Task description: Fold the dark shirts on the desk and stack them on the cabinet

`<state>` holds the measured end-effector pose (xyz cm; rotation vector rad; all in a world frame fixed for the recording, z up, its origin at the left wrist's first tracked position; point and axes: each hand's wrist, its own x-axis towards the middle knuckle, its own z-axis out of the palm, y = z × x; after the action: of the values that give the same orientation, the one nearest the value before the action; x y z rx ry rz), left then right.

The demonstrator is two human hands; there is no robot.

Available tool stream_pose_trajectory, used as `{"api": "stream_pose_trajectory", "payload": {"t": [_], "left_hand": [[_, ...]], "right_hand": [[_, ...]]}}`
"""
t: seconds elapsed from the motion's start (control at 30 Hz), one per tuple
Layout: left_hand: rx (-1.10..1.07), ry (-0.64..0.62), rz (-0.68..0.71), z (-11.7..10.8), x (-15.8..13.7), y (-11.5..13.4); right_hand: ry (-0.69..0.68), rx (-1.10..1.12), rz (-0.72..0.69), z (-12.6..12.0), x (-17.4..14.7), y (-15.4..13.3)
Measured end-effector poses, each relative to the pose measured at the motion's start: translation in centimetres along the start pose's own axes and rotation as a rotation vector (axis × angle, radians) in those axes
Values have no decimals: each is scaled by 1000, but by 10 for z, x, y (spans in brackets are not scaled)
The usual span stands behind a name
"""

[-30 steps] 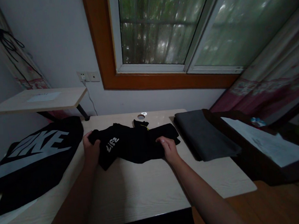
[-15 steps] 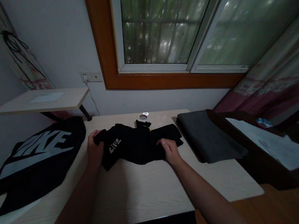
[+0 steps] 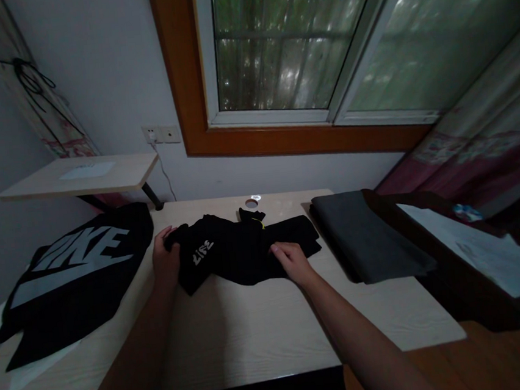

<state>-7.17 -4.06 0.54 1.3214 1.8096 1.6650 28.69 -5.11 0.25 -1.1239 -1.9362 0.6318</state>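
Observation:
A black garment (image 3: 233,253) with pale lettering and a small yellow detail lies bunched across the middle of the desk; its exact kind is unclear. At its left end, my left hand (image 3: 166,256) is closed round a gathered edge of the fabric. My right hand (image 3: 294,260) pinches the cloth on the right part, thumb on top. To the left, a black cloth bag or garment with large NIKE lettering (image 3: 79,274) is spread flat. A folded dark grey cloth (image 3: 365,234) lies to the right of the garment I hold.
The pale wooden desk (image 3: 255,336) has a round cable hole (image 3: 251,203) near the wall. A raised shelf (image 3: 79,179) stands at the back left. Right of the desk, papers (image 3: 476,247) lie on a dark surface. A window (image 3: 292,51) is ahead.
The whole view has shifted slightly, so things sit a little farther right. My right hand has slid slightly left over the black cloth; both hands keep hold of it.

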Motion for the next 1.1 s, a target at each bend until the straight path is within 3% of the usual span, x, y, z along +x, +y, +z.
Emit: {"api": "stream_pose_trajectory", "payload": {"t": [0.5, 0.6, 0.77, 0.83, 1.0, 1.1], "left_hand": [[-9, 147, -26, -3, 12, -12], [1, 178, -38, -5, 12, -11], [23, 179, -21, -7, 10, -10], [8, 163, -22, -6, 8, -10], [-29, 39, -23, -3, 4, -4], [-20, -89, -1, 0, 3, -1]], "right_hand": [[-123, 57, -51, 7, -4, -6], [-204, 162, -78, 11, -10, -18], [-358, 270, -245, 7, -15, -50], [-283, 263, -262, 0, -9, -59], [76, 75, -162, -9, 31, -61], [70, -12, -161, 0, 58, -49]]}}
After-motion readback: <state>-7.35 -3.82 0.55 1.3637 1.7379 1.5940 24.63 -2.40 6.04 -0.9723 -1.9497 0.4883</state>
